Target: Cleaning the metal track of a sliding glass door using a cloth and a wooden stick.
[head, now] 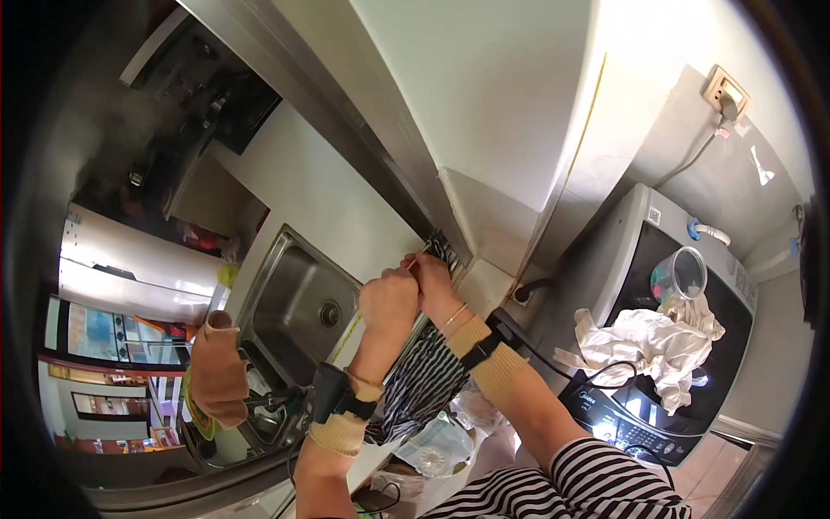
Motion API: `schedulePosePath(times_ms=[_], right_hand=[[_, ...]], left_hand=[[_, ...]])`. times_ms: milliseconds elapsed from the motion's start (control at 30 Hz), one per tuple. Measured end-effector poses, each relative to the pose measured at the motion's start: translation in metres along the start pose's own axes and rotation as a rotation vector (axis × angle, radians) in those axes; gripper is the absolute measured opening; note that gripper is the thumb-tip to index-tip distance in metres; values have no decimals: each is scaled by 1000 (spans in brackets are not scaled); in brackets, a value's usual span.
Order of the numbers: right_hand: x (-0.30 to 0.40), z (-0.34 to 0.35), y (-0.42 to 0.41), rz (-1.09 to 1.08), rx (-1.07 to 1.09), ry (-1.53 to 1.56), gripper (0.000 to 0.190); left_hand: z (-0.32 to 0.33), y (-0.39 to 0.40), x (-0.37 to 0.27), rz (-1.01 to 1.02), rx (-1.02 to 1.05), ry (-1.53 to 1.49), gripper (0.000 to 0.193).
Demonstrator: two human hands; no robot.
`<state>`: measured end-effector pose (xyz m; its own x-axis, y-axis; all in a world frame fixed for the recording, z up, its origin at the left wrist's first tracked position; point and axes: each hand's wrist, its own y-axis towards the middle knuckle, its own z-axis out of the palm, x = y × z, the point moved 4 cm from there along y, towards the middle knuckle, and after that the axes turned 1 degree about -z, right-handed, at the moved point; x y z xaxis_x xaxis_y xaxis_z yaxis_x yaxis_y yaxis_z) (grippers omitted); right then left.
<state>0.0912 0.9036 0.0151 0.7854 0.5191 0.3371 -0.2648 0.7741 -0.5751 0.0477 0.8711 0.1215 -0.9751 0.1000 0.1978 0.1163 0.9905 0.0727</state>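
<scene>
My left hand (389, 300) is closed in a fist, knuckles up, beside the sink's edge. Pressed close against it is my right hand (432, 279), its fingers bent inward. Both hands grip a black-and-white striped cloth (420, 379), which shows just beyond the fingers and hangs down between my forearms. The fingers hide the exact grip. A thin pale piece shows between the two hands, too small to name. To the left lies a stainless steel sink (295, 295) with a round drain (330, 314).
A pinkish-brown cloth (219, 373) hangs at the sink's near left. On the right, a washing machine (639, 285) bears a crumpled white cloth (648, 350) and a clear plastic tub (679, 274). Plastic bags (438, 447) lie below my arms. Cables run from both wrist straps.
</scene>
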Motion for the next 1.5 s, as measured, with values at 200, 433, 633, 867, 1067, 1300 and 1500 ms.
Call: schedulePosePath(times_ms=[200,433,633,867,1067,1300,1500], right_hand=[[-3,12,7,-30,-8,242,27],[-52,-1,4,188,-81,239,27],[-3,16,37,-346,272,-98,25],[-34,1,-5,-40,-215,80,27],[-16,13,5,-35,-120,78,30],[-37,2,-6,-4,-170,-85,19],[-28,-20,38,-175,31,-190,18]], left_hand=[[-10,10,1,3,-36,11,9],[-12,-20,10,19,75,112,10],[-29,18,2,83,-113,86,12],[-15,-25,15,-21,102,-100,16],[-11,14,21,144,15,-97,16],[11,-41,30,-121,99,-161,15],[13,1,22,-18,130,-135,15]])
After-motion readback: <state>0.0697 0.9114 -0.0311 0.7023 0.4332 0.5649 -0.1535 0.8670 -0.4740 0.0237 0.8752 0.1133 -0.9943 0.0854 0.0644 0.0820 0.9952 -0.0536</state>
